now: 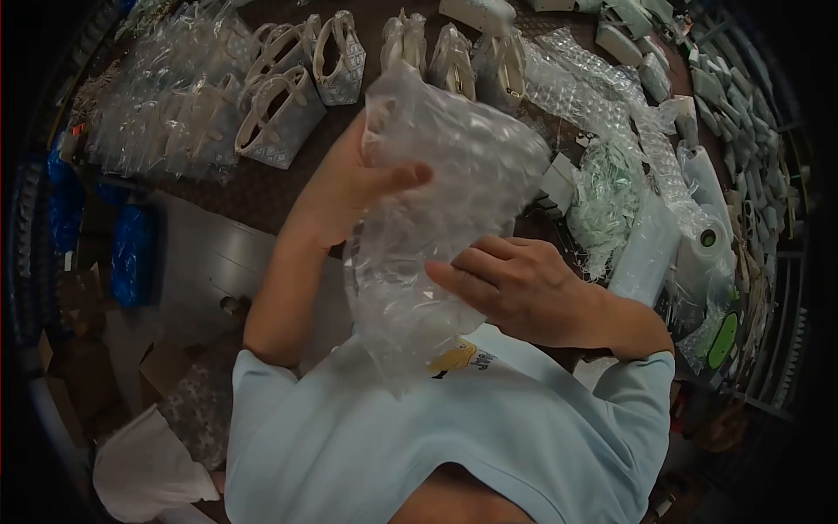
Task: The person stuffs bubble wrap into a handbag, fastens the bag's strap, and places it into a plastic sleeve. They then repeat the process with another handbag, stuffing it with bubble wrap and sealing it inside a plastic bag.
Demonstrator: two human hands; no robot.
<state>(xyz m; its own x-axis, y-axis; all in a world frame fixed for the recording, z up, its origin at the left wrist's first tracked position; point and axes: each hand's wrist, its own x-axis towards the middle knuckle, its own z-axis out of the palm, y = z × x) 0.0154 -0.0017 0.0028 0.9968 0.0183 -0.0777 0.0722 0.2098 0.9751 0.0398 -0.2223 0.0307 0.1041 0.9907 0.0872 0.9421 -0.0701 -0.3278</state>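
A clear bubble-wrap bag (471, 148) is held up in front of the chest, its lower end hanging loose and crumpled. My left hand (371, 179) grips its left side, the thumb lying across the front and the other fingers hidden behind the plastic. Lower on the right edge, my right hand (515, 284) has its fingers curled together against the plastic. What the bag contains, if anything, cannot be made out through the bubbles. Just beyond it, several small handbags (281, 118) with looped handles stand on the dark table (205, 194).
Plastic-wrapped bags (175, 96) are heaped at the back left. To the right lie bubble-wrap strips (567, 83), a pile of shredded green-white strands (608, 188) and a plastic roll (705, 249). Blue wrapped bundles (133, 253) and open cartons (166, 367) are at the lower left.
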